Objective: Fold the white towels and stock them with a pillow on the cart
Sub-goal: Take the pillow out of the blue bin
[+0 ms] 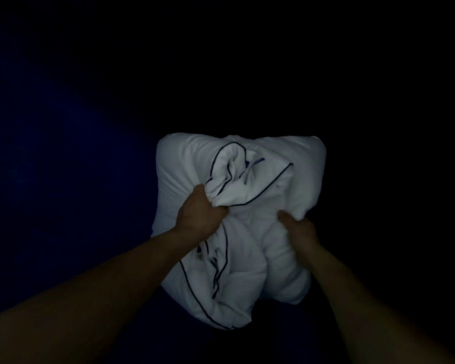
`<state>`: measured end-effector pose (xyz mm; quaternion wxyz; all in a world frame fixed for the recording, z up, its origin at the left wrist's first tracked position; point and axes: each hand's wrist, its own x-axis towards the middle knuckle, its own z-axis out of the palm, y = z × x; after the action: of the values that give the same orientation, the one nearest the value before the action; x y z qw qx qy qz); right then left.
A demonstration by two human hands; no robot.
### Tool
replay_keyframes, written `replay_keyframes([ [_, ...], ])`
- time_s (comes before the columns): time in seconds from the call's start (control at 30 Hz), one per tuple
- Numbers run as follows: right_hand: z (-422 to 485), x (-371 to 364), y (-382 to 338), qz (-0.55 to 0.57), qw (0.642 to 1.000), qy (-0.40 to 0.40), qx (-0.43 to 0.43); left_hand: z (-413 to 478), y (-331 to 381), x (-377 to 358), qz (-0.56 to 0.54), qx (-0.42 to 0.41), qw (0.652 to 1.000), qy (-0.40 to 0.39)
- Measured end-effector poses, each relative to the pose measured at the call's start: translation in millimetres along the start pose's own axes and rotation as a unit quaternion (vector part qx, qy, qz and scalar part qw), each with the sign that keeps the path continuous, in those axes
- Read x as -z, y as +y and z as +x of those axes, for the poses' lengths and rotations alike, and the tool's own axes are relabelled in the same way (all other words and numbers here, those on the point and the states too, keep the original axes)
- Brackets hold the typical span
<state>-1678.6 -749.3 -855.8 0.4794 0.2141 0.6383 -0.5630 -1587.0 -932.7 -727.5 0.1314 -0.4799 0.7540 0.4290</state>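
Darkness swallows nearly everything around, with only a faint deep-blue tint far out beyond the left hand [197, 211], whose fingers are curled tight round a bunched fold of white cloth with dark piping [237, 185]. That cloth lies against the white pillow [184, 164], which spreads between and beyond both hands. The right hand [300, 229] grips the pillow's side, thumb pressed into its front, fingers hidden behind.
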Motion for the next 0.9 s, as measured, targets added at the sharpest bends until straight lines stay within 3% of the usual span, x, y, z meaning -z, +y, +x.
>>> replay_keyframes([
  [0.1,-60,-2,-39,0.005,0.998,-0.059,0.015,-35,27,35,-0.013,0.007,0.999,0.037],
  [0.27,-180,14,-120,-0.009,0.994,-0.086,0.068,-132,99,78,-0.09,0.005,0.991,0.1],
  [0.43,-309,59,-192,-0.037,0.984,-0.104,0.141,-245,182,113,-0.075,-0.054,0.988,0.127],
  [0.7,-499,139,-266,-0.028,0.954,-0.051,0.294,-405,301,139,-0.129,-0.195,0.966,0.114],
  [0.9,-640,225,-279,0.001,0.896,0.029,0.442,-527,382,120,-0.138,-0.34,0.923,0.114],
])
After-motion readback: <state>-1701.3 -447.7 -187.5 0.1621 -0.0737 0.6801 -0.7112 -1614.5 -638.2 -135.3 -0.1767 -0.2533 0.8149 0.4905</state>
